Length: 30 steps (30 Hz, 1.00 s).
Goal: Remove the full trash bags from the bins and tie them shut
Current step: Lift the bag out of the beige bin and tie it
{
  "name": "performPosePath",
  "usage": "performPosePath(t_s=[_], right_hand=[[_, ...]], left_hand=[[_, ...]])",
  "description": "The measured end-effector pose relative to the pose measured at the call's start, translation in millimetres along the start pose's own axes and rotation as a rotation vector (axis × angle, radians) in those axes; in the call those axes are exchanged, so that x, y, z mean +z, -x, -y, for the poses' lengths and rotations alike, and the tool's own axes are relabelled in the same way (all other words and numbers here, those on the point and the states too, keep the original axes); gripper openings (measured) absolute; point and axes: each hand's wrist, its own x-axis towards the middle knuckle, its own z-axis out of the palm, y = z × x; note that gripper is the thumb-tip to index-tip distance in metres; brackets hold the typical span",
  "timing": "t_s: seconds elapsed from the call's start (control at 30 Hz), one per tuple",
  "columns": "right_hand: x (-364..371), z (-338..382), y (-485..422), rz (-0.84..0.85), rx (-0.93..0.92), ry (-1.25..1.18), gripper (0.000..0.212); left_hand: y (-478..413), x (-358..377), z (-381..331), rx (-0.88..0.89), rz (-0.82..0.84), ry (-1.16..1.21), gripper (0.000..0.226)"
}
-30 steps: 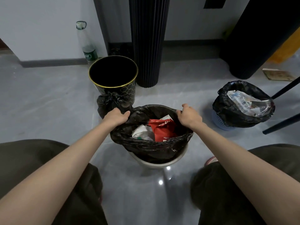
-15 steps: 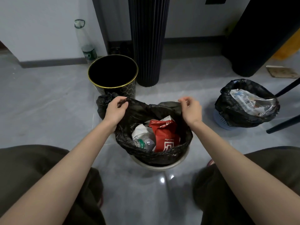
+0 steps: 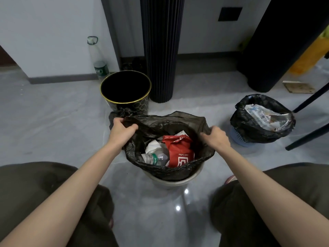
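Observation:
A black trash bag [image 3: 165,125] sits in a pale round bin [image 3: 170,180] on the floor in front of me. It holds a red packet [image 3: 179,150], a clear plastic bottle [image 3: 154,157] and white paper. My left hand [image 3: 122,129] is shut on the bag's left rim and my right hand [image 3: 215,138] on its right rim, with the rim lifted off the bin. A tied black bag [image 3: 117,113] lies behind my left hand. At the right, a blue bin [image 3: 238,138] carries another full black bag [image 3: 249,125].
A black bin with a gold rim [image 3: 125,86] stands unlined behind the tied bag. A ribbed dark column [image 3: 161,50] and a glass bottle [image 3: 98,59] stand by the wall. Black chair legs [image 3: 309,98] cross at the right. My knees frame the pale bin.
Both hands have pulled the bag's rim up off the bin and spread apart, opening the mouth wider. More of the trash inside now shows.

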Motion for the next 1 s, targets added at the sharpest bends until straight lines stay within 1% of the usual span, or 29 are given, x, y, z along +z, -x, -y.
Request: performPosePath(t_s=[0.03,0.07,0.1,0.13,0.17,0.23,0.3,0.43,0.53,0.6,0.7,0.73,0.77,0.83,0.9,0.93,1.0], right_hand=[[1,0,2,0.006,-0.041,-0.057,0.037],[1,3,5,0.004,-0.101,-0.105,0.031],[2,7,10,0.012,-0.175,-0.137,0.028],[2,14,16,0.03,-0.244,-0.166,0.026],[3,20,23,0.055,-0.309,-0.191,0.024],[4,27,33,0.099,-0.369,-0.218,0.023],[9,26,36,0.112,-0.351,-0.255,0.023],[13,24,37,0.186,-0.141,-0.549,0.022],[13,25,37,0.278,-0.04,-0.629,0.024],[14,25,35,0.299,-0.041,-0.6,0.035],[20,27,32,0.349,-0.076,-0.529,0.066],[22,29,32,0.357,-0.084,-0.506,0.07],[25,30,32,0.35,-0.093,-0.477,0.067],[33,31,29,0.314,-0.102,-0.411,0.049],[41,30,25,0.3,-0.098,-0.372,0.036],[44,29,24,0.294,-0.096,-0.352,0.034],[50,26,19,0.283,-0.082,-0.343,0.036]], left_hand=[[4,-1,-1,-0.054,0.064,-0.022,0.035],[8,0,-3,-0.087,0.122,-0.016,0.027],[14,3,-6,-0.106,0.176,0.009,0.02],[18,6,-9,-0.12,0.231,0.045,0.017],[21,11,-11,-0.131,0.285,0.086,0.017],[26,22,-14,-0.127,0.394,0.126,0.021],[29,34,-13,-0.082,0.459,0.067,0.025],[34,59,-5,0.031,0.511,-0.039,0.026],[39,71,-1,0.067,0.561,-0.055,0.037],[40,75,3,0.092,0.565,-0.101,0.046],[36,77,11,0.09,0.539,-0.137,0.063],[35,78,13,0.085,0.535,-0.14,0.067],[34,78,16,0.08,0.534,-0.143,0.07],[33,79,19,0.078,0.535,-0.144,0.074],[32,79,20,0.078,0.533,-0.151,0.076],[31,79,21,0.076,0.531,-0.158,0.078],[29,76,20,0.078,0.515,-0.172,0.082]])
